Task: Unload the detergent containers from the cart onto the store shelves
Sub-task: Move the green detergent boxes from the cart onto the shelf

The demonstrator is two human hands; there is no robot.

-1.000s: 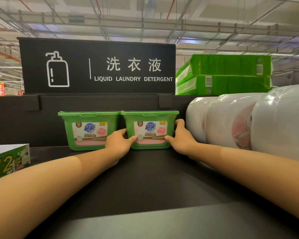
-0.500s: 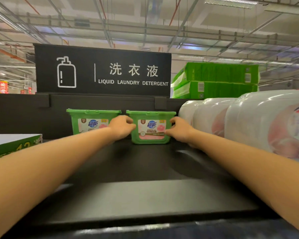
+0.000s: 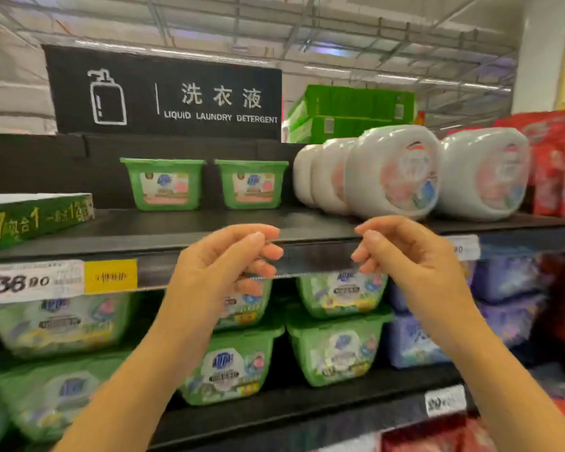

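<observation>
Detergent tubs (image 3: pixel 251 184) upright, labels prob. fwd

Supermarket laundry aisle.
A black sign (image 3: pixel 163 93) reading "LIQUID LAUNDRY DETERGENT" stands above black shelving (image 3: pixel 307 230) stocked with green detergent tubs (image 3: pixel 163 184) and white jugs (image 3: pixel 392 171); price tags (image 3: pixel 36 282) line the shelf edge, under an open warehouse ceiling (image 3: pixel 307 24).
</observation>
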